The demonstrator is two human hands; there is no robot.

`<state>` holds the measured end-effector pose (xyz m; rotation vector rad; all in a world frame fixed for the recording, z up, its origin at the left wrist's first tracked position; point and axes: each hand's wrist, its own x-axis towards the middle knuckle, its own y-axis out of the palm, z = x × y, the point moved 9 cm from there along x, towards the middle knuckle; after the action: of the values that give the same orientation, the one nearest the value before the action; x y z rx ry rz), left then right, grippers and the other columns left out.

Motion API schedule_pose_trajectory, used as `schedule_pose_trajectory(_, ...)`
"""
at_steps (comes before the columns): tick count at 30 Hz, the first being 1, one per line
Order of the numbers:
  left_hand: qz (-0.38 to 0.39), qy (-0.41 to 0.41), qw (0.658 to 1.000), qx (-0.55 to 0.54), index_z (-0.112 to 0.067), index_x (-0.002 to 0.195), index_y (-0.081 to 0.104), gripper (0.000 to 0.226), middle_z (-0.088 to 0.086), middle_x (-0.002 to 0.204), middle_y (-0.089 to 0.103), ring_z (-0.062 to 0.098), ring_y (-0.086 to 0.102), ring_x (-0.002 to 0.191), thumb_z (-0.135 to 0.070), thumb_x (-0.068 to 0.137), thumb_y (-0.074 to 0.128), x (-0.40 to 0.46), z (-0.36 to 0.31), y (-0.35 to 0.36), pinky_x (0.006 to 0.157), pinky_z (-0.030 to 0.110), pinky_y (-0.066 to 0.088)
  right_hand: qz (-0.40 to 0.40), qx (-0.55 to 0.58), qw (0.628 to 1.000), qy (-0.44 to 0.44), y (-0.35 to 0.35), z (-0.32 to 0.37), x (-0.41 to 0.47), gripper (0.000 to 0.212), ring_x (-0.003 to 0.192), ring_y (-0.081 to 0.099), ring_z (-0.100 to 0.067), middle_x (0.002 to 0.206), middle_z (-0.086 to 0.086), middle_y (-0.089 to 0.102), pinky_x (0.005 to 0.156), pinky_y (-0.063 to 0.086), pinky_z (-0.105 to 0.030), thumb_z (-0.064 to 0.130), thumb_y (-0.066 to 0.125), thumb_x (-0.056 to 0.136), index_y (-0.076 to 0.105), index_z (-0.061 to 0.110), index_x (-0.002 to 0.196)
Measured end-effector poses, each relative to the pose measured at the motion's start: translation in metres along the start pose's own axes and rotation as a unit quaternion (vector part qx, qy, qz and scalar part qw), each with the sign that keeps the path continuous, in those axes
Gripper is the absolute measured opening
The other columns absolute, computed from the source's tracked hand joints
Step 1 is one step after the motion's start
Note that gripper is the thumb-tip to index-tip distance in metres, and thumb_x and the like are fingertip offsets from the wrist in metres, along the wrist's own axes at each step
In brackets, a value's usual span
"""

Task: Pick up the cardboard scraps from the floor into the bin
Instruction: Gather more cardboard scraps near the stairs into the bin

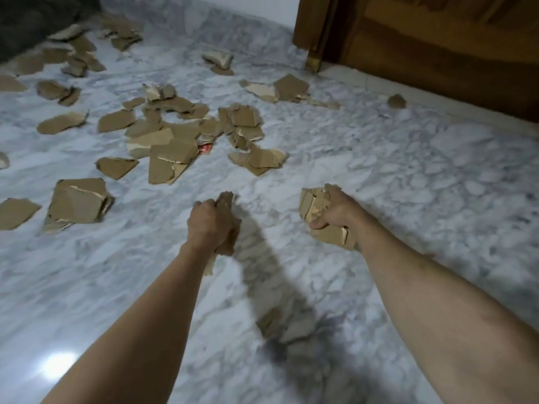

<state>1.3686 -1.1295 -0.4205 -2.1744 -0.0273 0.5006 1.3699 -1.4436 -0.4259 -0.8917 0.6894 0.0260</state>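
Observation:
Both my hands are raised above the marble floor, each clutching a bundle of torn brown cardboard. My left hand is shut on a wad of scraps that sticks out above and below the fist. My right hand is shut on several stacked scraps. Many more cardboard scraps lie scattered over the floor ahead and to the left. One blurred piece lies on the floor between my forearms. No bin is in view.
A dark wooden door and frame stand at the upper right. A dark mat or rug fills the upper left corner. A small red-printed scrap lies among the cardboard. A lone scrap lies near the door.

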Motion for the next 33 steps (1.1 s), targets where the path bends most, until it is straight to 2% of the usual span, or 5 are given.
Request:
schedule_pose_trajectory(6, 0.045, 0.046, 0.997, 0.038, -0.004, 0.118, 0.055, 0.040, 0.021, 0.122, 0.058, 0.040, 0.057, 0.108, -0.034, 0.093, 0.063, -0.012, -0.006, 0.000, 0.081, 0.038, 0.044, -0.076, -0.015, 0.997, -0.001, 0.008, -0.032, -0.022, 0.075, 0.125, 0.038, -0.031, 0.120, -0.007, 0.045, 0.105, 0.040, -0.034, 0.032, 0.093, 0.064, 0.054, 0.022, 0.127)
schedule_pose_trajectory(10, 0.182, 0.137, 0.973, 0.025, -0.011, 0.123, 0.055, 0.050, 0.009, 0.121, 0.060, 0.028, 0.058, 0.106, -0.031, 0.083, 0.077, -0.055, -0.037, 0.011, 0.082, 0.035, 0.047, -0.120, 0.053, 0.991, 0.001, 0.013, -0.031, -0.039, 0.068, 0.110, 0.062, -0.025, 0.123, -0.003, 0.065, 0.081, 0.047, -0.028, 0.025, 0.093, 0.062, 0.061, 0.022, 0.123)
schedule_pose_trajectory(14, 0.294, 0.165, 0.931, 0.137, -0.021, 0.136, 0.048, 0.067, 0.006, 0.125, 0.058, 0.026, 0.060, 0.109, -0.037, 0.078, 0.078, -0.128, -0.046, 0.059, 0.081, 0.033, 0.051, -0.127, 0.104, 0.986, 0.035, 0.023, -0.036, -0.051, 0.072, 0.110, 0.064, -0.027, 0.122, -0.003, 0.068, 0.083, 0.050, -0.030, 0.023, 0.091, 0.068, 0.058, 0.021, 0.132)
schedule_pose_trajectory(21, 0.203, 0.227, 0.932, 0.199, -0.009, 0.120, 0.057, 0.032, 0.015, 0.111, 0.067, 0.033, 0.066, 0.097, -0.028, 0.095, 0.051, -0.178, -0.025, 0.086, 0.077, 0.036, 0.051, -0.091, 0.073, 0.992, 0.049, 0.039, -0.041, -0.060, 0.070, 0.114, 0.062, -0.030, 0.124, -0.008, 0.066, 0.092, 0.053, -0.036, 0.029, 0.092, 0.067, 0.059, 0.015, 0.127)
schedule_pose_trajectory(33, 0.176, 0.202, 0.937, 0.222, -0.013, 0.112, 0.064, 0.025, 0.011, 0.104, 0.070, 0.029, 0.067, 0.091, -0.028, 0.093, 0.057, -0.175, -0.023, 0.087, 0.067, 0.031, 0.045, -0.044, 0.137, 0.989, 0.020, 0.031, -0.032, -0.038, 0.052, 0.099, 0.062, -0.020, 0.117, -0.005, 0.070, 0.087, 0.052, -0.029, 0.010, 0.091, 0.068, 0.067, 0.010, 0.114)
